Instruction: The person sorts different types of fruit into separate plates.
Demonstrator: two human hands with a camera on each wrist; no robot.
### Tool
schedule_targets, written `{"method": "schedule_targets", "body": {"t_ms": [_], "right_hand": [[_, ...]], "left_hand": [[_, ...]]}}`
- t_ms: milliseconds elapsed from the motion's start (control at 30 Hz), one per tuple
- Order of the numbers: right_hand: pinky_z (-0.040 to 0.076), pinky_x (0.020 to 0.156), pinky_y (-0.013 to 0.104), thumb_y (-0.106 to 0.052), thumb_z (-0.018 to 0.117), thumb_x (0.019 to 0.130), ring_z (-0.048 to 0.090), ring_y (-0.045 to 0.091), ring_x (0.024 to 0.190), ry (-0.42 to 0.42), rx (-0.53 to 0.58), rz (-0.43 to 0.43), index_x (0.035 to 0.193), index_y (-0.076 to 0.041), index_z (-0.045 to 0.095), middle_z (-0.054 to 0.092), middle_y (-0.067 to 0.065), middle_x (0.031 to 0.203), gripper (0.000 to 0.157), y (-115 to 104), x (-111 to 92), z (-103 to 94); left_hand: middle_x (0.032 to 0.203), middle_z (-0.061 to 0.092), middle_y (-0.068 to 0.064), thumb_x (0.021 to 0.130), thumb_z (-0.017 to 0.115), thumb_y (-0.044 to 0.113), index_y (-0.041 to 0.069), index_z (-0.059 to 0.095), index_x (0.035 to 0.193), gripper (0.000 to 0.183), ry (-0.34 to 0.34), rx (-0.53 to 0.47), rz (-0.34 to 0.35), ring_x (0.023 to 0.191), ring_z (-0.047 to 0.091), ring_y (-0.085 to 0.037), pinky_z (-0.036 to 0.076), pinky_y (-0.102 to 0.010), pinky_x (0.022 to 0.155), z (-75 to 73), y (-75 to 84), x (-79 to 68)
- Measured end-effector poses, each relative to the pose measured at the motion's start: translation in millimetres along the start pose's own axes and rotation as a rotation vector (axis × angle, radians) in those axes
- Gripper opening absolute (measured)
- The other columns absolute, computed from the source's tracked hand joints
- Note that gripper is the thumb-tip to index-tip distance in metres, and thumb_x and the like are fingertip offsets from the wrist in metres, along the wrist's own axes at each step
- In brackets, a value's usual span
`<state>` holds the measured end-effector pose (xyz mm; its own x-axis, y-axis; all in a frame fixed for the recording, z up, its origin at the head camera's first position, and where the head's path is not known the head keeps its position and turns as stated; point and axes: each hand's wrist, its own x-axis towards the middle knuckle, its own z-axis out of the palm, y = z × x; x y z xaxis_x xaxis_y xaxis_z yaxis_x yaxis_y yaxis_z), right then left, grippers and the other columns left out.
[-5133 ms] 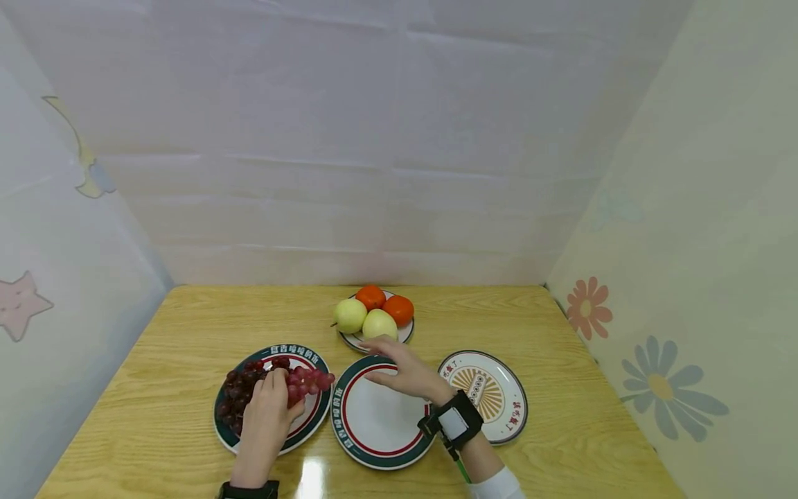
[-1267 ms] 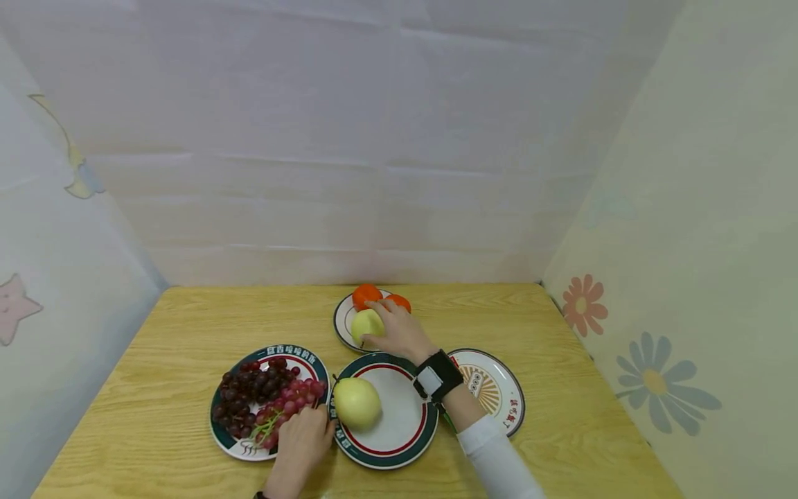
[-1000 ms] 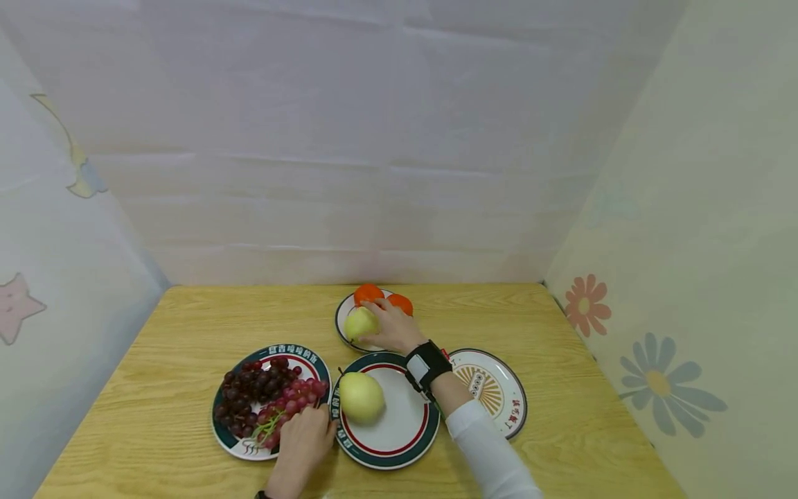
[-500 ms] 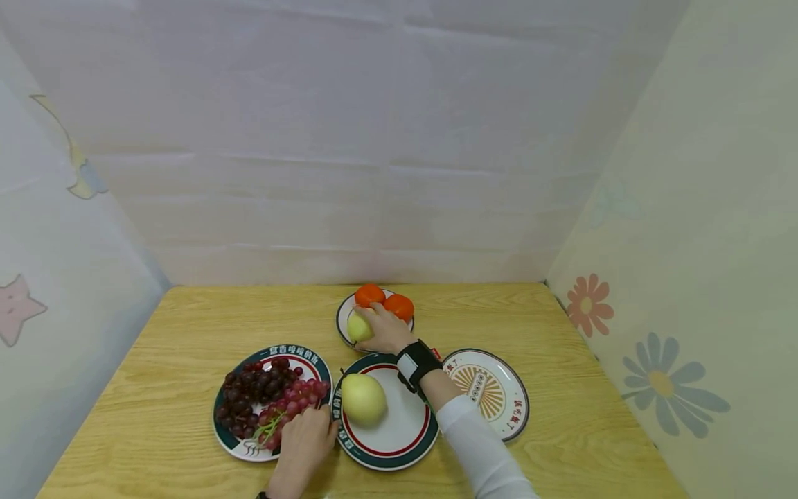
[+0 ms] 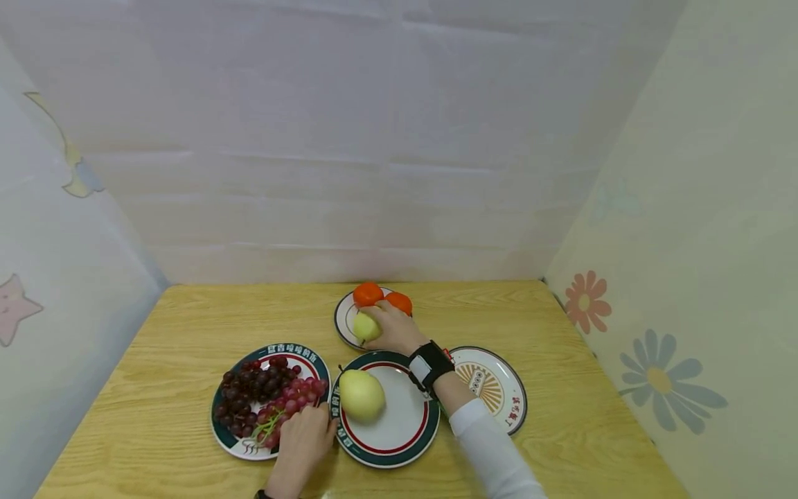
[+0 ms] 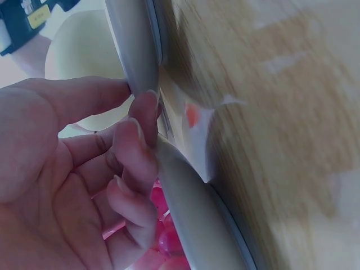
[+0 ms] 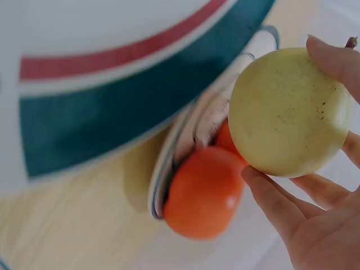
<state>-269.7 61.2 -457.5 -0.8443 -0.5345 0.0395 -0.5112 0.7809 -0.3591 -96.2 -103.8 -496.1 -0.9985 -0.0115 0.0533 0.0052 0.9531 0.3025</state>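
My right hand (image 5: 395,329) grips a pale yellow-green pear (image 7: 289,112) at the small back plate (image 5: 341,320), thumb on one side and fingers on the other. Two orange-red fruits (image 7: 205,191) sit beside it on that plate. Another pear (image 5: 363,396) stands at the left of the middle green-rimmed plate (image 5: 399,454). With loosely curled fingers, my left hand (image 5: 303,438) rests where the grape plate and middle plate meet. Its thumb touches the middle plate's rim (image 6: 138,50); the other fingertips lie by the grape plate's rim (image 6: 191,208).
On the left plate (image 5: 233,449) lie dark grapes (image 5: 240,398) and a red grape bunch (image 5: 289,409) with green stems. To the right is a plate with a sunburst print (image 5: 489,388), partly behind my right forearm. Cloth walls (image 5: 399,173) enclose the wooden table (image 5: 580,430).
Since the oldest frame, the red grapes lie on the left plate, released by my left hand. One pear has gone from the back plate to the middle plate. My right hand has reached the other pear.
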Motion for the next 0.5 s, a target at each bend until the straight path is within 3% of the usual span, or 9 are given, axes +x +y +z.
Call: {"method": "schedule_targets", "body": {"t_ms": [300,500], "right_hand": [[0.047,0.092,0.045,-0.027,0.083,0.067,0.053,0.026,0.109,-0.009,-0.079,-0.056,0.132,-0.023,0.049,0.047,0.008,0.132,0.073,8,-40,-28.6],[0.046,0.093,0.049,-0.032,0.082,0.067,0.05,0.031,0.116,-0.024,-0.189,-0.12,0.131,-0.024,0.05,0.045,0.014,0.136,0.072,7,-72,-33.4]], "left_hand": [[0.06,0.059,-0.009,0.078,0.071,0.024,0.006,0.061,0.073,0.022,-0.02,0.003,0.017,0.05,0.054,-0.026,0.038,-0.037,0.041,-0.6,-1.7,2.2],[0.06,0.058,-0.009,0.08,0.07,0.024,0.006,0.061,0.074,0.021,-0.062,-0.002,0.006,0.05,0.053,-0.024,0.037,-0.036,0.041,-5.0,-2.4,1.9]]}}
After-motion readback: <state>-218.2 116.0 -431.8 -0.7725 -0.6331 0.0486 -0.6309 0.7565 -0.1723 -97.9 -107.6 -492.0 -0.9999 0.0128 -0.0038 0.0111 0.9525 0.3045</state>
